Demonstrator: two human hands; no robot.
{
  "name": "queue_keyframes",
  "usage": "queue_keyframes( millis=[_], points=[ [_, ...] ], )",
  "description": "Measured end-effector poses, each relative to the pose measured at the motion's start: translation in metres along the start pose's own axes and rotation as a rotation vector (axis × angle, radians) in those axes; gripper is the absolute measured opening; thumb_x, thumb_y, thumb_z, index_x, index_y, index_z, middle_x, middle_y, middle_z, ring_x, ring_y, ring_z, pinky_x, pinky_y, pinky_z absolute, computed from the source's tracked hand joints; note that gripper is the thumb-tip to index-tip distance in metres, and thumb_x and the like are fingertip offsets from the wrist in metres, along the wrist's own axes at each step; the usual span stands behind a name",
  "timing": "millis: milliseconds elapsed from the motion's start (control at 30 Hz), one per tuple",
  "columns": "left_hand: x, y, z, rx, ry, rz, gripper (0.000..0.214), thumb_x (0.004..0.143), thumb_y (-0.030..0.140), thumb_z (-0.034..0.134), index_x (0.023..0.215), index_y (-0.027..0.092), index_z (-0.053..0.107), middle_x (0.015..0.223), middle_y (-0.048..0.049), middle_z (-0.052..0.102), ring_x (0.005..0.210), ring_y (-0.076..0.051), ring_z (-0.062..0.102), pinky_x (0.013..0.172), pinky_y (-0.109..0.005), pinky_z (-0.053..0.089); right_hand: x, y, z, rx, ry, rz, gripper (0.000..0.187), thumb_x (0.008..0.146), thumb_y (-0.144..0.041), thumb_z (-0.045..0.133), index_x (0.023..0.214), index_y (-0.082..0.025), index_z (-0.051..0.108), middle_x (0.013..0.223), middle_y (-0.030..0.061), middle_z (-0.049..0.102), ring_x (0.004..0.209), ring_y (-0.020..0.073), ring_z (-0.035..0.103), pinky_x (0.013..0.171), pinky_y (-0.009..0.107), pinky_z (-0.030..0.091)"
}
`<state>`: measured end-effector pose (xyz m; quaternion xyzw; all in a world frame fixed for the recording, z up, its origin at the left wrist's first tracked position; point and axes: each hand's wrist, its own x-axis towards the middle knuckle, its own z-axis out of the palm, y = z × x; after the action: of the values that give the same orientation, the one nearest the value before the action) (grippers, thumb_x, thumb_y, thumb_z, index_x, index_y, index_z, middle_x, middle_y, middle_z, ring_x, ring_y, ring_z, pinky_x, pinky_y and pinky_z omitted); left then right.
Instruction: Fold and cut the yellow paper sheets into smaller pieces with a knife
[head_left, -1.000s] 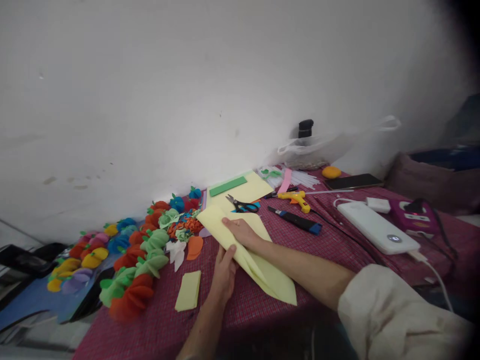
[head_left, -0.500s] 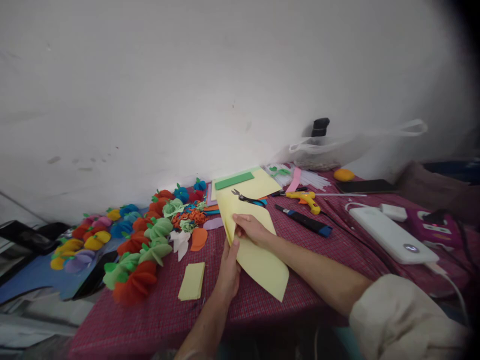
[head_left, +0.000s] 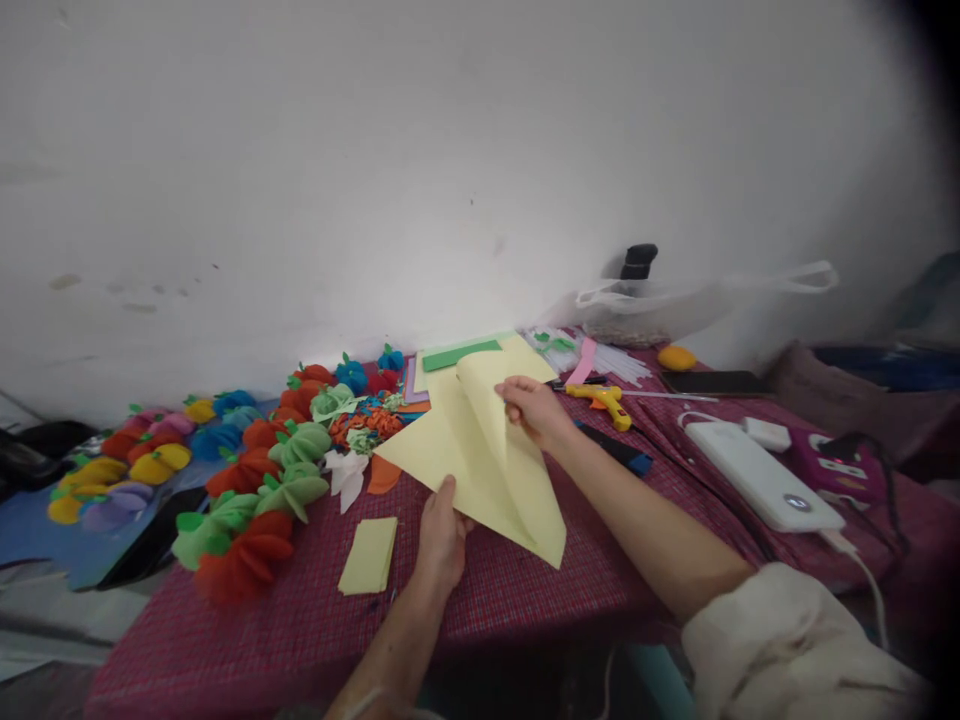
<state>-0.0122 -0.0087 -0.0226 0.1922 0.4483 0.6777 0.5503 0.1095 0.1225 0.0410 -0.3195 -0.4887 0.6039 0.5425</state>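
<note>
A large pale yellow paper sheet (head_left: 465,460), creased down its middle and partly unfolded, is held up over the table. My left hand (head_left: 444,535) pinches its near left edge, thumb on top and fingers beneath. My right hand (head_left: 531,408) grips the raised right flap, fingers closed on its edge. Behind the sheet lie more yellow paper (head_left: 525,358) and a dark green strip (head_left: 461,355). A small stack of yellow paper rectangles (head_left: 369,555) rests left of my left hand. The scissors are hidden behind the sheet.
Colourful paper pumpkins (head_left: 247,480) crowd the left side. Paper scraps (head_left: 367,425) lie beside them. To the right are a yellow glue gun (head_left: 600,400), a dark blue-tipped cutter (head_left: 615,448), a white power bank (head_left: 757,475), a purple power strip (head_left: 836,460) and a phone (head_left: 716,383).
The folded yellow sheet has been opened out. My right hand moved up and right with one flap, while my left hand shifted to the near left edge. The scissors became covered.
</note>
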Motion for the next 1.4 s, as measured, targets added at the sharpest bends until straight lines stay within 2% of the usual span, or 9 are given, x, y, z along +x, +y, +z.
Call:
queue_keyframes(
  millis=[200,367,500,667,767,900,1033,1267,1400],
  points=[
    [0.001,-0.001,-0.001,0.041,0.024,-0.010,0.023,0.081,0.027,0.052,0.097,0.012,0.060,0.093,-0.0112,0.068,0.081,-0.019,0.065,0.072,-0.032,0.052,0.032,-0.056,-0.028,-0.076,0.205,-0.233,0.025,0.062,-0.030,0.064,0.071,-0.019,0.044,0.057,-0.0090,0.045,0.038,0.0028,0.044,0.033,0.014,0.029],
    [0.001,-0.002,-0.002,0.061,0.035,-0.019,0.024,0.080,0.029,0.053,0.094,0.011,0.061,0.091,-0.0114,0.068,0.080,-0.019,0.065,0.072,-0.031,0.051,0.066,-0.105,-0.023,-0.424,0.206,-0.519,0.018,0.073,-0.031,0.056,0.078,-0.020,0.044,0.059,-0.0069,0.049,0.042,0.0059,0.051,0.037,0.016,0.034],
    [0.000,-0.003,-0.001,0.054,0.050,-0.029,0.026,0.078,0.032,0.056,0.092,0.010,0.061,0.087,-0.0118,0.069,0.083,-0.020,0.065,0.070,-0.030,0.052,0.105,-0.115,-0.013,-0.803,0.186,-0.775,0.014,0.079,-0.030,0.049,0.085,-0.018,0.049,0.079,0.0002,0.059,0.045,0.0050,0.051,0.043,0.018,0.035],
    [0.001,-0.004,0.001,0.044,0.064,-0.051,0.032,0.075,0.036,0.059,0.090,0.008,0.063,0.085,-0.0124,0.069,0.083,-0.023,0.064,0.071,-0.031,0.051,0.147,-0.068,0.003,-1.670,-0.204,-0.596,0.019,0.082,-0.020,0.041,0.092,-0.018,0.057,0.081,0.0042,0.064,0.066,0.0131,0.058,0.060,0.024,0.037],
    [0.002,-0.005,0.000,0.050,0.062,-0.052,0.037,0.074,0.040,0.059,0.091,0.008,0.064,0.086,-0.0125,0.069,0.084,-0.024,0.064,0.074,-0.033,0.049,0.161,-0.025,0.013,-1.778,-0.326,-0.528,0.018,0.079,-0.019,0.044,0.086,-0.017,0.061,0.081,0.0083,0.066,0.076,0.0191,0.058,0.063,0.027,0.036],
    [0.003,-0.007,-0.001,0.099,0.076,-0.029,0.039,0.075,0.042,0.058,0.091,0.008,0.066,0.089,-0.0125,0.069,0.087,-0.025,0.063,0.080,-0.033,0.046,0.176,0.019,0.025,-1.816,-0.456,-0.441,0.018,0.078,-0.017,0.047,0.086,-0.017,0.062,0.086,0.0109,0.066,0.080,0.0201,0.057,0.064,0.027,0.035],
    [0.003,-0.007,-0.001,0.122,0.082,-0.039,0.041,0.075,0.045,0.057,0.090,0.008,0.066,0.088,-0.0123,0.069,0.087,-0.025,0.063,0.081,-0.033,0.045,0.186,0.038,0.033,-1.782,-0.508,-0.354,0.018,0.077,-0.016,0.048,0.087,-0.016,0.063,0.092,0.0136,0.065,0.085,0.0218,0.056,0.067,0.028,0.035],
    [0.003,-0.008,-0.003,0.117,0.065,-0.012,0.044,0.078,0.044,0.054,0.099,0.007,0.064,0.094,-0.0136,0.067,0.090,-0.025,0.062,0.082,-0.033,0.045,0.170,0.026,0.030,-1.555,-0.514,-0.245,0.028,0.079,-0.029,0.052,0.102,-0.016,0.060,0.103,0.0117,0.063,0.092,0.0206,0.055,0.074,0.027,0.038],
    [0.001,-0.004,-0.003,0.115,0.044,0.068,0.047,0.078,0.046,0.053,0.101,0.006,0.063,0.095,-0.0136,0.067,0.089,-0.025,0.062,0.081,-0.033,0.045,0.132,0.013,0.010,-1.364,-0.562,-0.129,0.048,0.088,-0.049,0.032,0.095,-0.013,0.062,0.089,0.0093,0.067,0.075,0.0154,0.060,0.065,0.024,0.043]
  ],
)
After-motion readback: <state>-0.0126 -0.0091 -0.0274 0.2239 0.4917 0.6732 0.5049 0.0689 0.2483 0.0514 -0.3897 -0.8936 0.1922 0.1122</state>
